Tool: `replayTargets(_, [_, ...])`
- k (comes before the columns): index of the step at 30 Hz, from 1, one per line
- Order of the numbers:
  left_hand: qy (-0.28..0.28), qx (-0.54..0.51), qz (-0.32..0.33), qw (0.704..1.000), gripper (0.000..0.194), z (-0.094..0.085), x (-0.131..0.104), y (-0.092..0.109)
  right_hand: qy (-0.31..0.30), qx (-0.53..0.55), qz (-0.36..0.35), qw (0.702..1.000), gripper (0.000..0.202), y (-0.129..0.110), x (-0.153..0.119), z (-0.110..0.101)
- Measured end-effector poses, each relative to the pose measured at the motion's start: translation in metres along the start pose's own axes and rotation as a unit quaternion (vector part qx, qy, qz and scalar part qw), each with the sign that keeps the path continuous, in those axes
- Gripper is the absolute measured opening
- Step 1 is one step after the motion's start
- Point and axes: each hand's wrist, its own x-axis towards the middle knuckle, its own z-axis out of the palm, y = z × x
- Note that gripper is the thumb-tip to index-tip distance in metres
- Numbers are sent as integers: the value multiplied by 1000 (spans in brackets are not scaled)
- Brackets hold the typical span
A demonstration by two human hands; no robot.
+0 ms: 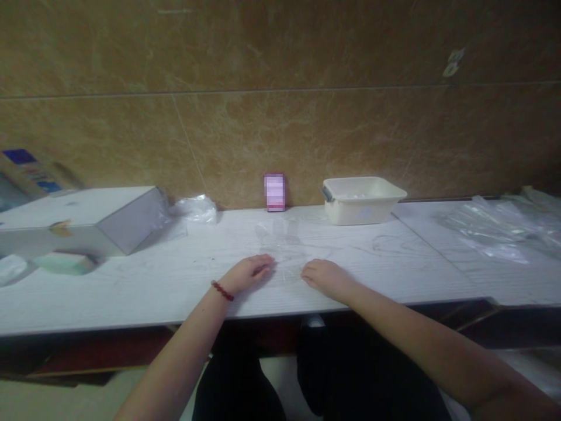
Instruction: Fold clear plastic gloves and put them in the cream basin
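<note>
A thin, see-through plastic bag (288,273) lies flat on the white wood-grain table between my two hands, its outline hard to make out. My left hand (248,273), with a dark red bead bracelet (222,290) at the wrist, has its fingers and thumb closed on the bag's left side. On the other side, my right hand (328,278) is curled, its fingertips on the bag's right edge. Just beyond the hands, faint clear plastic pieces (277,231) lie on the table.
A phone (274,193) leans upright against the tiled wall. Right of it stands a cream plastic bin (363,207). Clear bags (491,225) are spread at far right. On the left are a white box (118,225), crumpled plastic (195,209) and a pale green block (65,262).
</note>
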Motion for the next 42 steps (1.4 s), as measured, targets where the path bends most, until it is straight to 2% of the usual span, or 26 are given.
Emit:
replayTargets(4, [-25, -21, 15, 999, 43, -9, -3, 9, 21, 22, 33, 999, 18, -2, 1, -5])
replayTargets(9, [-42, -42, 72, 996, 86, -17, -7, 14, 78, 69, 81, 991, 13, -4, 2, -14])
replayTargets(11, [-38, -39, 80, 995, 91, -14, -8, 12, 99, 92, 97, 986, 12, -5, 4, -16])
replayTargets(13, [-23, -27, 63, 997, 83, -10, -7, 10, 108, 110, 113, 982, 13, -5, 5, -17])
replayTargets(16, [5, -11, 31, 999, 59, -3, -3, 5, 106, 142, 124, 976, 13, -6, 4, -17])
replayTargets(21, [8, -16, 39, 999, 36, 1, 2, 0, 77, 196, 88, 974, 15, -6, -1, -18])
replayTargets(23, [5, -22, 38, 999, 34, 0, 2, 1, 59, 202, 64, 976, 19, -3, -3, -20])
replayTargets(28, [1, -27, 23, 999, 33, -4, -2, 8, 4, 171, 7, 985, 49, 11, -4, -19])
replayTargets(34, [11, -45, 35, 998, 33, -3, -4, 8, -35, 157, -21, 987, 44, 21, 9, -15])
replayTargets(42, [4, -80, 53, 995, 34, -7, -7, 7, -31, 211, -73, 974, 35, 30, 19, -11])
